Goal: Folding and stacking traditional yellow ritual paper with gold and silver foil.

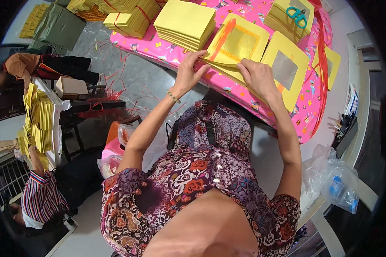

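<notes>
Yellow joss paper with a gold foil square (239,43) and an orange-red streak lies on a stack at the near edge of the pink table. My left hand (188,72) pinches its near left corner. With thumb and fingers, my right hand (258,78) grips the near edge further right, and that edge is lifted and curled between the two hands. Beside my right hand lies a second pile, its top sheet bearing a silver foil square (284,68). A taller stack of plain yellow paper (185,22) stands to the left of the gold-foil sheet.
Teal-handled scissors (297,17) rest on a paper stack at the back right. Red strings (324,85) hang over the pink patterned tablecloth (302,124). Tied yellow bundles (133,21) sit at the far left. Two people work at a paper-laden table (55,128) on the left.
</notes>
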### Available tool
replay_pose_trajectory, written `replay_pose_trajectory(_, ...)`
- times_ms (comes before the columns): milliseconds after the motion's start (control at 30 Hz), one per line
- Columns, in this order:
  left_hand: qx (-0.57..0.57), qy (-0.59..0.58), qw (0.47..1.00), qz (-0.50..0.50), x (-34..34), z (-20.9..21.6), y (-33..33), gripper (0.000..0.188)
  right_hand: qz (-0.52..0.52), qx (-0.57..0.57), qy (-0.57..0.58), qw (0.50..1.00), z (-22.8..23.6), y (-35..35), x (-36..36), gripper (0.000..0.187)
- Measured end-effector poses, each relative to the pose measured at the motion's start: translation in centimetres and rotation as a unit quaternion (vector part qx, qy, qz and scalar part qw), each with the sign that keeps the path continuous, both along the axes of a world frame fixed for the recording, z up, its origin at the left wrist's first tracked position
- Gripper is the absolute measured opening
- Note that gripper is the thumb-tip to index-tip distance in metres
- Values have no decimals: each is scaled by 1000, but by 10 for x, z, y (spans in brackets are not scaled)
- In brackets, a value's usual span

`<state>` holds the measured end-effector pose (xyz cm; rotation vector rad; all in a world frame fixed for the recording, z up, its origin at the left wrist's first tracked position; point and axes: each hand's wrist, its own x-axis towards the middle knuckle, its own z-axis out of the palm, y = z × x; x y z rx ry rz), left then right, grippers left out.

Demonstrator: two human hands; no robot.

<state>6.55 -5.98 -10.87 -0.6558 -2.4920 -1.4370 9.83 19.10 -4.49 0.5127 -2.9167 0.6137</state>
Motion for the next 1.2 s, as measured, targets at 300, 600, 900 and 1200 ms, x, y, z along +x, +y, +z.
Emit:
replay_pose_trajectory(300, 19, -49, 999, 13, -2, 1, 5, 37, -13, -19, -20, 1000, 5, 0, 0, 28)
replay_pose_trajectory(600, 11, -49, 999, 15, -3, 3, 5, 33, -16, -33, -25, 999, 4, 1, 0, 29)
replay_pose_trajectory(900, 25, -43, 999, 12, -3, 3, 6, 33, -19, -35, -27, 999, 2, 1, -1, 31)
replay_pose_trajectory(1200, 35, -50, 998, 14, -4, -1, 6, 34, -20, -33, -28, 999, 4, 0, 0, 30)
